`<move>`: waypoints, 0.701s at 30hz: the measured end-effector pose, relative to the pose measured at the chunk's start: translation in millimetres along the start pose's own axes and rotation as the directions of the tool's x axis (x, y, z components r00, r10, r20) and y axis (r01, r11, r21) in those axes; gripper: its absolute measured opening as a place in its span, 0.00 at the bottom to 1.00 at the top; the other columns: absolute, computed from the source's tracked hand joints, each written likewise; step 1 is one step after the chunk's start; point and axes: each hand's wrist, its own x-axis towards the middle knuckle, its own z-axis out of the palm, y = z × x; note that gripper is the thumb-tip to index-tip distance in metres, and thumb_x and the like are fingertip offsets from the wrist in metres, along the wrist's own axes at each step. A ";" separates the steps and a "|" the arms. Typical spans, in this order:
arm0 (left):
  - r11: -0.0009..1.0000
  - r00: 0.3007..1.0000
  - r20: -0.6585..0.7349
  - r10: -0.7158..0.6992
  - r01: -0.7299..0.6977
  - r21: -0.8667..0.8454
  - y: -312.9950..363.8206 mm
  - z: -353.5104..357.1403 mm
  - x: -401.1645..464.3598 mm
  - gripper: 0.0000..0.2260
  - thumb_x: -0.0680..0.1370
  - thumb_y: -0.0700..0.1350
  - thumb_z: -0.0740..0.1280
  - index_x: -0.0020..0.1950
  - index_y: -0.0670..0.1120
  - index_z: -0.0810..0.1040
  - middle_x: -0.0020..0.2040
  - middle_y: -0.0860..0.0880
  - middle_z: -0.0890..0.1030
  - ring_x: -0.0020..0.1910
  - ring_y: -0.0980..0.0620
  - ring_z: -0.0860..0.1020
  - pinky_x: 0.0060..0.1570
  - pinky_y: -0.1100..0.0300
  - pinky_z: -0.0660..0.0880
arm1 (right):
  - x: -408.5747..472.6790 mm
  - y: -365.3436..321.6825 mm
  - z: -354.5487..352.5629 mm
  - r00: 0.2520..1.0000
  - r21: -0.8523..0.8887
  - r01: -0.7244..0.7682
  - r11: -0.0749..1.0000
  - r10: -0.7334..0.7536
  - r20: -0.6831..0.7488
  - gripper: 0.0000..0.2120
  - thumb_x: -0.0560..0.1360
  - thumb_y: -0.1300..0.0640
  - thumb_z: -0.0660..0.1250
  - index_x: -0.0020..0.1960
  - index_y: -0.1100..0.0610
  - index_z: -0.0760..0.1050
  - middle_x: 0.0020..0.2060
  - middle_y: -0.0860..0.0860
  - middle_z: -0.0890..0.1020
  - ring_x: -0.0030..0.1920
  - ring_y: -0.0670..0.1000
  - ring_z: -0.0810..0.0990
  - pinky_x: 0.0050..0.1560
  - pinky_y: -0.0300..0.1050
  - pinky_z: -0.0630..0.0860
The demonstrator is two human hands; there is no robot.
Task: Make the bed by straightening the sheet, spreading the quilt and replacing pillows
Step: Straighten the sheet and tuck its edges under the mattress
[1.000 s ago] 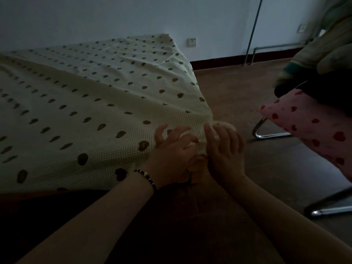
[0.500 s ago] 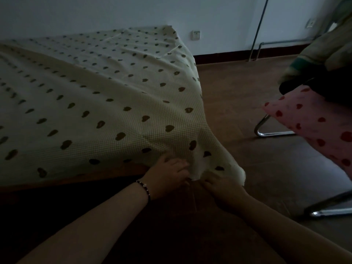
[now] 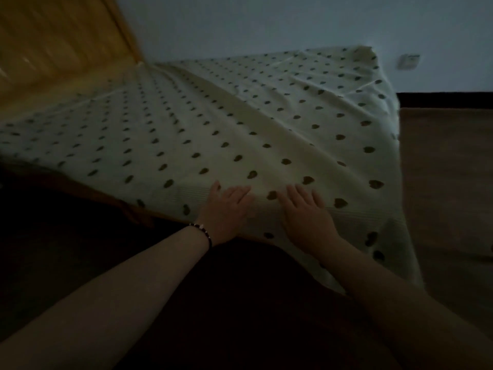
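L hand (image 3: 226,209) & R hand (image 3: 306,217) flat on sheet (image 3: 240,124) edge

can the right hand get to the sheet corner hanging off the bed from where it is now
Probably yes. The right hand lies flat on the sheet near the edge, and the hanging corner is just to its right with nothing between them.

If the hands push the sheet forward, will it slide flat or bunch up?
The sheet is probably floppy: creases run across it and its corner hangs limp. Pushed by the left hand and right hand, it would likely bunch up.
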 end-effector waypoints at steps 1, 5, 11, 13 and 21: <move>1.000 1.000 0.018 -0.009 0.009 0.004 -7.0 3.7 -5.2 0.21 0.76 0.55 0.60 0.65 0.47 0.76 0.65 0.47 0.77 0.61 0.46 0.78 0.60 0.31 0.68 | -5.2 1.4 5.6 0.999 -0.016 0.008 1.000 -0.007 0.032 0.29 0.82 0.47 0.53 0.80 0.50 0.52 0.79 0.54 0.57 0.79 0.56 0.53 0.77 0.59 0.49; 0.995 0.994 0.061 -0.096 0.095 0.010 -67.4 37.5 -42.2 0.23 0.78 0.56 0.60 0.70 0.47 0.73 0.68 0.48 0.75 0.62 0.46 0.77 0.60 0.31 0.68 | 6.6 -27.0 34.9 0.998 -0.107 -0.034 0.994 0.039 0.047 0.29 0.80 0.43 0.46 0.79 0.50 0.58 0.78 0.55 0.62 0.78 0.58 0.58 0.74 0.68 0.51; 0.998 0.999 0.018 -0.041 0.040 0.049 -153.0 102.8 -84.2 0.29 0.70 0.51 0.73 0.70 0.49 0.71 0.71 0.47 0.72 0.67 0.46 0.73 0.62 0.30 0.65 | 39.6 -101.4 71.0 1.000 -0.217 0.006 0.976 -0.003 0.017 0.32 0.78 0.38 0.49 0.77 0.51 0.60 0.77 0.61 0.61 0.77 0.64 0.57 0.71 0.73 0.47; 0.998 1.000 -0.012 -0.002 0.003 0.060 -181.2 116.7 -93.5 0.32 0.70 0.47 0.74 0.72 0.50 0.67 0.74 0.46 0.67 0.71 0.45 0.68 0.63 0.30 0.63 | 53.3 -131.6 76.9 1.000 -0.236 0.029 0.971 -0.026 0.014 0.32 0.78 0.37 0.53 0.78 0.52 0.60 0.78 0.61 0.59 0.78 0.63 0.54 0.72 0.74 0.48; 0.956 0.948 -0.138 0.288 -0.275 0.107 -303.1 150.4 -113.5 0.36 0.72 0.42 0.65 0.78 0.56 0.56 0.79 0.46 0.56 0.73 0.42 0.65 0.67 0.34 0.63 | 127.0 -261.8 93.8 0.993 -0.321 0.066 0.945 -0.094 -0.073 0.38 0.70 0.46 0.71 0.76 0.58 0.65 0.76 0.62 0.63 0.76 0.65 0.58 0.72 0.72 0.50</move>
